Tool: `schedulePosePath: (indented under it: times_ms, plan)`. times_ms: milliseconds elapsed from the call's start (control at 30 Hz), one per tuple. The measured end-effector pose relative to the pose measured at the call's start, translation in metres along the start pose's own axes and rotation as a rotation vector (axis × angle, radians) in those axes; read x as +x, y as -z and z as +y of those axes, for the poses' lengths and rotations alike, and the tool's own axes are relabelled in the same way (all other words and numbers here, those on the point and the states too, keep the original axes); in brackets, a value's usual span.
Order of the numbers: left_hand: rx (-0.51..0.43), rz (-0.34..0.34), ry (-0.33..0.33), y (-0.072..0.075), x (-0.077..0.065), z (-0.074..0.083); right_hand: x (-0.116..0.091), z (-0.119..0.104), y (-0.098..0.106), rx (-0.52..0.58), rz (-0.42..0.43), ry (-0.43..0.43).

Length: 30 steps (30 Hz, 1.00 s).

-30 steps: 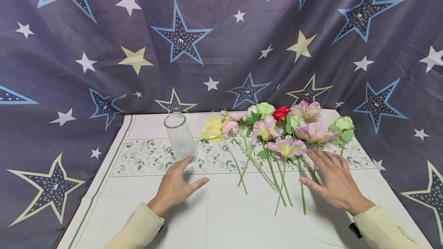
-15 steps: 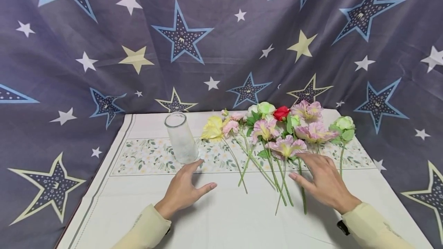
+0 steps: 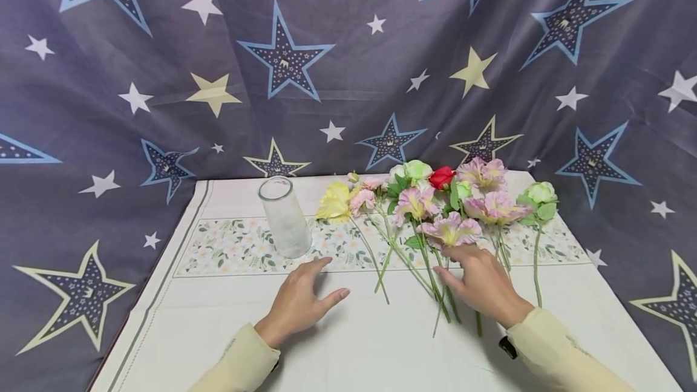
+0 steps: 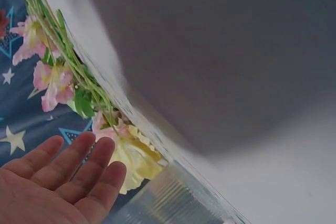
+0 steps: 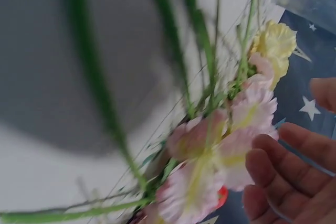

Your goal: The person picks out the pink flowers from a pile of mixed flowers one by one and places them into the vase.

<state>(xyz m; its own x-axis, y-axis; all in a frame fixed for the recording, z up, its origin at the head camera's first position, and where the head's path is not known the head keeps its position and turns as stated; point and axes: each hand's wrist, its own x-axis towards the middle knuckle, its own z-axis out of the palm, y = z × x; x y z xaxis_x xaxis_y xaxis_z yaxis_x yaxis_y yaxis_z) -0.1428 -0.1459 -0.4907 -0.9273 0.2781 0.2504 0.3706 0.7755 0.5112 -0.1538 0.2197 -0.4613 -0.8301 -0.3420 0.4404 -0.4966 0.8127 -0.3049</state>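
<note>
A ribbed clear glass vase (image 3: 285,222) stands upright on the left part of the table. My left hand (image 3: 299,301) hovers in front of it, fingers loosely extended and holding nothing; in the left wrist view its fingers (image 4: 84,171) overlap a yellow flower (image 4: 136,163). On the right, my right hand (image 3: 484,283) reaches over green stems just below a pink-and-yellow flower (image 3: 451,230). The right wrist view shows its relaxed fingers (image 5: 283,171) beside the pink petals, gripping nothing. A yellow flower (image 3: 334,202) lies between vase and bunch.
Around the bunch are a red rose (image 3: 441,178), pale green flowers (image 3: 418,170) and a separate green flower (image 3: 541,193) at far right. Stems point toward the front. A white cloth with a floral band covers the table (image 3: 381,349); a starry curtain (image 3: 348,77) hangs behind.
My right hand has moved left across the stems, uncovering the far-right green flower's stem. My left hand has shifted slightly right, away from the vase's base. Vase and flowers stay put.
</note>
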Motion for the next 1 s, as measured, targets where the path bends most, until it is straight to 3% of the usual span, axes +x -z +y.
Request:
schedulePosePath:
  times_ms: [500, 1000]
  plan:
    - [0.03, 0.004, -0.048, -0.009, -0.001, 0.01, 0.017, -0.027, -0.033, -0.039, -0.255, -0.134]
    - [0.03, 0.001, -0.067, -0.019, -0.006, 0.015, 0.027, -0.029, -0.057, -0.037, -0.304, -0.185]
